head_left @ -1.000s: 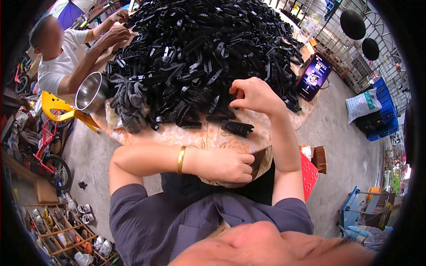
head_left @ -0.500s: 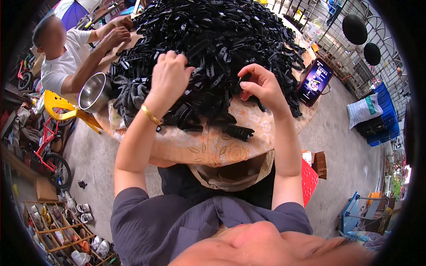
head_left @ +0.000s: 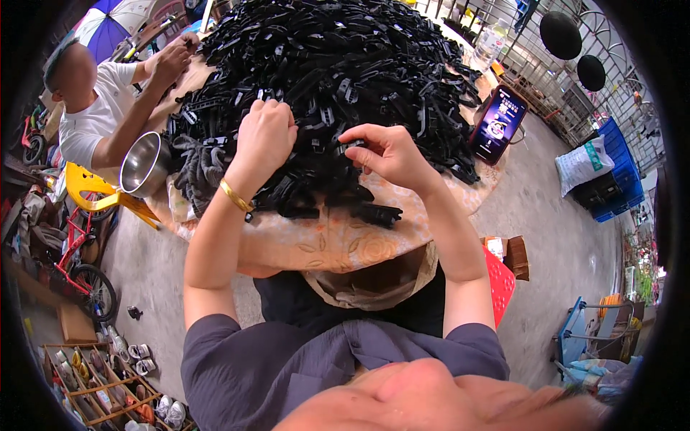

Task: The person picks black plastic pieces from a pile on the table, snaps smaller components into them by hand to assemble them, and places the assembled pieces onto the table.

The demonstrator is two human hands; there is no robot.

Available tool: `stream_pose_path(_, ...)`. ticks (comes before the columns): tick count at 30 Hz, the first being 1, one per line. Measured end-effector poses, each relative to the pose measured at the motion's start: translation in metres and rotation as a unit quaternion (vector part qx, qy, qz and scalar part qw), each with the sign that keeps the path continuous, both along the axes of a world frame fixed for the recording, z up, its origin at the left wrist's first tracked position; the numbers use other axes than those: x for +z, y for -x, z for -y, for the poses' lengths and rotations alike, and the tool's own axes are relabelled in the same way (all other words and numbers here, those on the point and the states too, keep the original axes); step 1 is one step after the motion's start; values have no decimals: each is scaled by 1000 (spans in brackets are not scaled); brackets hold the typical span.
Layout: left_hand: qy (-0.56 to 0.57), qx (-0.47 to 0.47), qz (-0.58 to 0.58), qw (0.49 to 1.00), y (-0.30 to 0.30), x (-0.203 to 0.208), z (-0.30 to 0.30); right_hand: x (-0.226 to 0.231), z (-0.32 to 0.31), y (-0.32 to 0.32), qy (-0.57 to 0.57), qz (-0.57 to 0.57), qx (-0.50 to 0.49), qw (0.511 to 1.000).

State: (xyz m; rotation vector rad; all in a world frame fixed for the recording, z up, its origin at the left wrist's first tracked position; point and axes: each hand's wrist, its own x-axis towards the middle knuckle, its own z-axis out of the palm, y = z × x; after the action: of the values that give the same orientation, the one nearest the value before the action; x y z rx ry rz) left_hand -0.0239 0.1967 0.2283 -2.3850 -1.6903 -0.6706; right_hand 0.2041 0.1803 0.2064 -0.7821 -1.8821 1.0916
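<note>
A big heap of small black plastic parts covers most of the round table in front of me. My left hand is over the near left part of the heap, fingers curled; whatever they hold is hidden behind the knuckles. To its right, my right hand has thumb and forefinger closed around a small black plastic part, its tip pointing toward the left hand. Near the table's front edge lie a few loose black parts on the patterned tablecloth.
Grey gloves lie left of the heap, beside a steel bowl. A phone stands at the right edge, with a clear bottle behind. Across at left, a person works with both hands. A lined container sits below the table edge.
My right hand has moved left, closer to my left hand, and its thumb and forefinger have closed. The fingers of my left hand are curled tighter. The other person's hands have shifted slightly.
</note>
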Motion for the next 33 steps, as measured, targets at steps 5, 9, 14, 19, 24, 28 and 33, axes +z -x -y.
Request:
stream_pose_path(5, -45, -95, 276, 955, -17, 10, 7, 7, 6, 3, 57, -45, 13, 997)
stream_pose_path(9, 221, -163, 527, 804, -33, 0, 17, 1, 8, 8, -3, -45, 10, 999)
stream_pose_path(14, 254, -124, 537, 795, -38, 0, 23, -4, 4, 6, -80, -28, -59, 995)
stream_pose_path(19, 252, -129, 550, 786, -41, -5, 24, -6, 5, 8, -142, -6, -56, 988)
stream_pose_path(24, 161, -206, 481, 837, -45, 0, 31, -10, 1, 9, -181, -63, -167, 967)
stream_pose_path(28, 185, -216, 425, 859, -36, 1, 25, 5, 3, 8, -252, -33, -222, 941)
stream_pose_path(33, 108, -232, 356, 899, -37, 7, 29, 5, -2, -4, -155, -19, -119, 980)
